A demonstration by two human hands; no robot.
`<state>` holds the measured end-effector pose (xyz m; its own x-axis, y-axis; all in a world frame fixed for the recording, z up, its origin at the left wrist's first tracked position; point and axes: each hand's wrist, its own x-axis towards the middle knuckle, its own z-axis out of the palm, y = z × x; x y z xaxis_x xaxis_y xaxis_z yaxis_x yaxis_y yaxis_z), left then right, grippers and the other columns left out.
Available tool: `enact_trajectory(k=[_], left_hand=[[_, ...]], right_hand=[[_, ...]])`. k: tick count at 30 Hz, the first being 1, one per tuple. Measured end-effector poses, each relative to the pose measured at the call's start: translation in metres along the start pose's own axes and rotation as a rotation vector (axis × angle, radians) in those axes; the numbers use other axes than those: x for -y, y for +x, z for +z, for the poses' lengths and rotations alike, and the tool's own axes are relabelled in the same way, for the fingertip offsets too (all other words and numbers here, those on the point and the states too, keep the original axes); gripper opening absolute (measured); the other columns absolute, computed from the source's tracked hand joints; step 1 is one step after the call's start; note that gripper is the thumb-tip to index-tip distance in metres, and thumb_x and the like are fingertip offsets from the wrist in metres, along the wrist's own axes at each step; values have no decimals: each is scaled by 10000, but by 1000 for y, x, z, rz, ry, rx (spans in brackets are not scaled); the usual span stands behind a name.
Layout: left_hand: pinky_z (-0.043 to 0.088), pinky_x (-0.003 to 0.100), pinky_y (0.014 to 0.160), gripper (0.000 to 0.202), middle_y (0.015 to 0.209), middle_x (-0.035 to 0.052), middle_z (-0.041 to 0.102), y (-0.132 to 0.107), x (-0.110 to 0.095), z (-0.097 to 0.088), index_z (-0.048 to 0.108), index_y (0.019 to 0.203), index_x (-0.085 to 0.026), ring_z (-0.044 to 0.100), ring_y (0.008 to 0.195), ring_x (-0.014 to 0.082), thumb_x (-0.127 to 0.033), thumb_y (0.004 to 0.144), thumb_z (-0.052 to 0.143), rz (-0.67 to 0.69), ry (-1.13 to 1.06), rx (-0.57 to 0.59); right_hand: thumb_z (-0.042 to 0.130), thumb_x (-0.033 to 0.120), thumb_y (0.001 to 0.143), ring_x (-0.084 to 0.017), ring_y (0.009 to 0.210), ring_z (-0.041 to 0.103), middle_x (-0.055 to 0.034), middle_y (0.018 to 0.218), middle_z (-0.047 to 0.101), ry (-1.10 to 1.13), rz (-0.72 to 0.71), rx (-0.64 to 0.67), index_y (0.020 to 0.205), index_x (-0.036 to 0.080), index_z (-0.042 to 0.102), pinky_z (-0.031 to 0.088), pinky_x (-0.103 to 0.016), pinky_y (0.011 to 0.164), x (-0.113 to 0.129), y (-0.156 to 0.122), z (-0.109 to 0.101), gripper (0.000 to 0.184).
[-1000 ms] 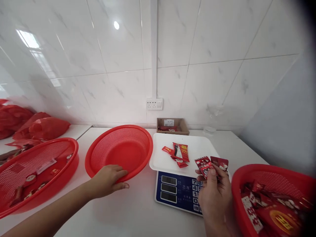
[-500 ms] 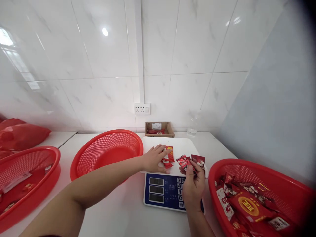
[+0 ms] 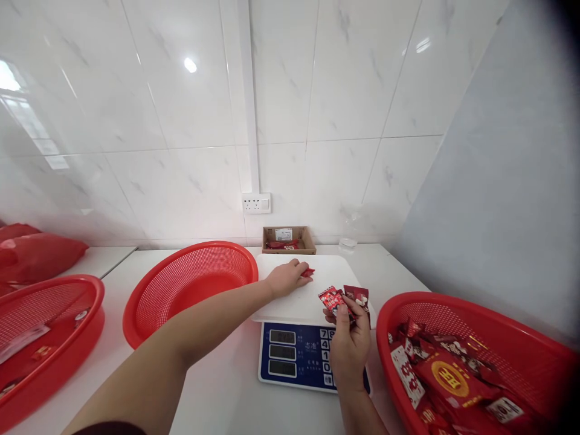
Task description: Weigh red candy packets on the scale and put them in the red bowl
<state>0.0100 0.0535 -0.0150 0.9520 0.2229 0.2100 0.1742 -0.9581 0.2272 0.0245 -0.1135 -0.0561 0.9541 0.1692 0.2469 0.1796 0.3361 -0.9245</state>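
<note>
My left hand (image 3: 286,279) is over the white pan of the scale (image 3: 324,260), its fingers closed round small red snack packets; a red tip (image 3: 308,273) pokes out past the fingertips, and the rest is hidden by the hand. To its right, my right hand (image 3: 350,344) is closed on several snack packets above the pan's front right corner. One of these is bright red and white (image 3: 330,297), another dark red (image 3: 357,294). Below the hands lies the scale's blue keypad panel (image 3: 299,382), partly covered by the right hand and wrist.
A red basket (image 3: 453,300) with many snack packets (image 3: 448,377) stands at the right. Left of the scale is another red basket (image 3: 190,257), with a third basket (image 3: 97,308) farther left. Behind are a small cardboard box (image 3: 290,249), clear plastic (image 3: 350,232) and red bags (image 3: 49,254).
My left hand has gone from spread fingers over the packets to closing on them, and sits slightly farther back on the pan. My right hand keeps its packets. The view has shifted slightly.
</note>
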Motion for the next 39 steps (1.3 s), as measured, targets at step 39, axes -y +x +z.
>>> enact_trajectory(k=[39], left_hand=[[455, 295, 737, 321, 1035, 74, 552, -74, 13, -62, 516, 1083, -190, 524, 938, 206, -122, 800, 380, -1, 229, 117]], right_hand=[[544, 416, 781, -164, 807, 591, -74, 1047, 555, -40, -51, 39, 994, 195, 561, 514, -316, 663, -12, 0, 1, 307]])
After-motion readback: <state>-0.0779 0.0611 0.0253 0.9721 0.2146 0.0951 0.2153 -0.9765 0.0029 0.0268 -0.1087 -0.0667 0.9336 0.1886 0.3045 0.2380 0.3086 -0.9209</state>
